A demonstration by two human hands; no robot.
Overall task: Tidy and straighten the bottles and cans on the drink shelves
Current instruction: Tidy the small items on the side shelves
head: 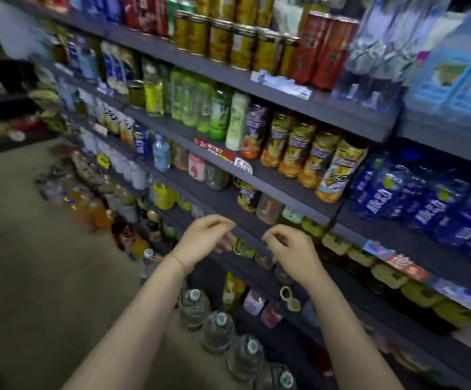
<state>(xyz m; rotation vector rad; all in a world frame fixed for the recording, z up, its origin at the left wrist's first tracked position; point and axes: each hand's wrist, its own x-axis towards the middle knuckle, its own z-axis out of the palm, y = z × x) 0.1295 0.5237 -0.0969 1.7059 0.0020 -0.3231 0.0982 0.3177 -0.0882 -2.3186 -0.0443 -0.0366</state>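
Almost nothing could be read, since the whole view was smeared by motion blur. A white price tag (243,165) clipped to the edge of the dark grey shelf (285,175) bore large dark digits, possibly "5.00", too blurred to be sure. The red strip label (214,151) beside it carried white characters that stayed illegible. White lettering ran down the dark blue wrappers of the bundled water bottles (428,206) at the right, also unreadable, as was the print on the yellow-and-orange drink bottles (310,153)

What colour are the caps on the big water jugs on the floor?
Teal-green, on the clear water jugs; seen in the head view.
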